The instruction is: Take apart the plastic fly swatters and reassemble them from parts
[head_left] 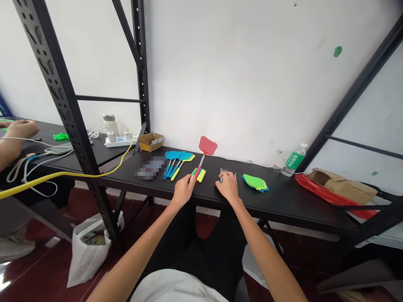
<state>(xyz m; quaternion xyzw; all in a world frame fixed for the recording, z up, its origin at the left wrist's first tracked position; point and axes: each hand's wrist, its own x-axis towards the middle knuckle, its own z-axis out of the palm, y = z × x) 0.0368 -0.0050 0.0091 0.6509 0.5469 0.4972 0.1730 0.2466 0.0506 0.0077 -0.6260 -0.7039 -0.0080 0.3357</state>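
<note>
My left hand [184,188] rests on the black table [283,201], its fingers closed around the red grip of a red fly swatter [207,147] whose head points toward the wall. Yellow and green handles [200,175] lie right beside that grip. My right hand [227,186] lies over a small bunch of thin metal rods [223,173], fingers curled on them. Several finished blue and yellow swatters [176,161] lie to the left. A stack of green and blue swatter heads [255,183] lies to the right of my right hand.
A green-labelled water bottle [294,160] lies by the wall; a cardboard box on red bags [341,188] sits far right. A small open carton [151,141] and power strip [118,140] stand back left. Another person's hand [19,130] works at the left table. A white bag [90,247] sits on the floor.
</note>
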